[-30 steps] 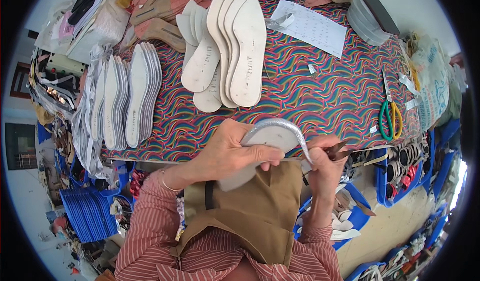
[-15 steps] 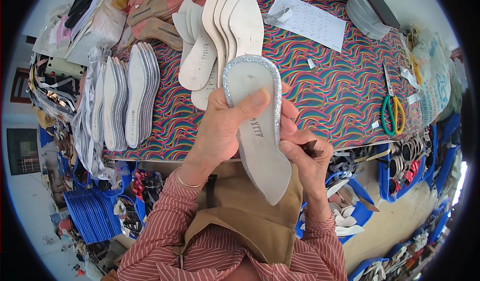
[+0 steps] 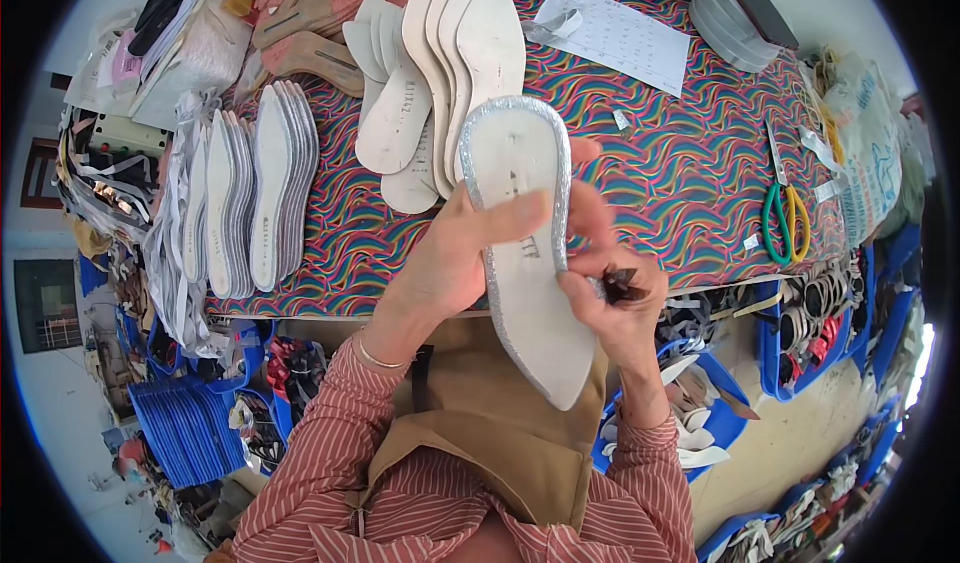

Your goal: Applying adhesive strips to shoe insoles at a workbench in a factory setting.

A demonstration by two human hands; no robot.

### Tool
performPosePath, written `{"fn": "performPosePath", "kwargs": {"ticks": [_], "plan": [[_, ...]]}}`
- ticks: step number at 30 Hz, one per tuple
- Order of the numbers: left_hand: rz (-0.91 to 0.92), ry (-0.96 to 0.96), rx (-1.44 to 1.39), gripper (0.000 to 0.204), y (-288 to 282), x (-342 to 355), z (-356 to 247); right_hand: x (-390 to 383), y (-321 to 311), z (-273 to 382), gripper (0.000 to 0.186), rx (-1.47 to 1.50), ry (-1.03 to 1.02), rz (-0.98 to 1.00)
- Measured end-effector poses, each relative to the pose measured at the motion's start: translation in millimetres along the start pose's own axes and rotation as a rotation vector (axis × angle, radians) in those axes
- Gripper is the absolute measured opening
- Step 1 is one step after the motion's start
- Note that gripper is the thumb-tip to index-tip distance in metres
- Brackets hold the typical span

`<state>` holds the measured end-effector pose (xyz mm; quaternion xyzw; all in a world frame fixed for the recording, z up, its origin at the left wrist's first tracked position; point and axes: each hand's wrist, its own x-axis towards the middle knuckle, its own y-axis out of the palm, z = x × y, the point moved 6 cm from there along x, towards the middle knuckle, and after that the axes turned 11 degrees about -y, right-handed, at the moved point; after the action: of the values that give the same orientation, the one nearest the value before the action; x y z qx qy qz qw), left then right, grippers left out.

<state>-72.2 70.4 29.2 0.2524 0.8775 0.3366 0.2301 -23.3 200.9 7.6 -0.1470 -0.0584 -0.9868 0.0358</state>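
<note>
A pale insole (image 3: 545,323) with a glittery silver trim around its rounded heel is held up in front of me, pointed toe downward. My left hand (image 3: 440,258) grips it from the left, thumb across its face and blurred fingers behind its right edge. At the right edge, below the silver trim, my right hand (image 3: 625,313) pinches with thumb and finger. A small dark brown object (image 3: 625,285) is tucked in that hand; its kind I cannot make out. Behind the heel, a fan of plain pale insoles (image 3: 490,43) lies on the patterned table (image 3: 680,193).
Stacks of silver-edged insoles (image 3: 275,193) lie at the left beside hanging grey strips (image 3: 180,233). Scissors (image 3: 785,213) with green and yellow handles, a paper sheet (image 3: 625,38) and a clear container (image 3: 735,28) are on the right. Below stands a blue basket (image 3: 725,428) holding loose pieces.
The insole has shifted slightly right and its heel has tilted a little. My left hand has moved right with it, its fingers now blurred. My right hand stays at the insole's edge.
</note>
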Motion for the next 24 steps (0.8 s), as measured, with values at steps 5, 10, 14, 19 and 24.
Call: {"fn": "performPosePath", "kwargs": {"ticks": [5,10,14,19,24], "plan": [[-0.210,0.031,0.306,0.032,10,-11,21,13,-10,-2,0.006,0.038,-0.040,-0.227],[-0.228,0.111,0.217,0.032,-2,-15,14,15,-9,4,0.004,0.120,0.146,-0.086],[-0.145,0.223,0.142,0.026,-11,-17,-6,-7,-24,3,0.003,0.285,0.281,-0.238],[-0.162,0.284,0.168,0.025,-16,-22,-20,-42,-27,-1,0.006,0.262,0.273,-0.361],[-0.310,0.313,0.203,0.024,-15,-25,-25,-53,-10,7,0.004,0.316,0.249,-0.401]]}}
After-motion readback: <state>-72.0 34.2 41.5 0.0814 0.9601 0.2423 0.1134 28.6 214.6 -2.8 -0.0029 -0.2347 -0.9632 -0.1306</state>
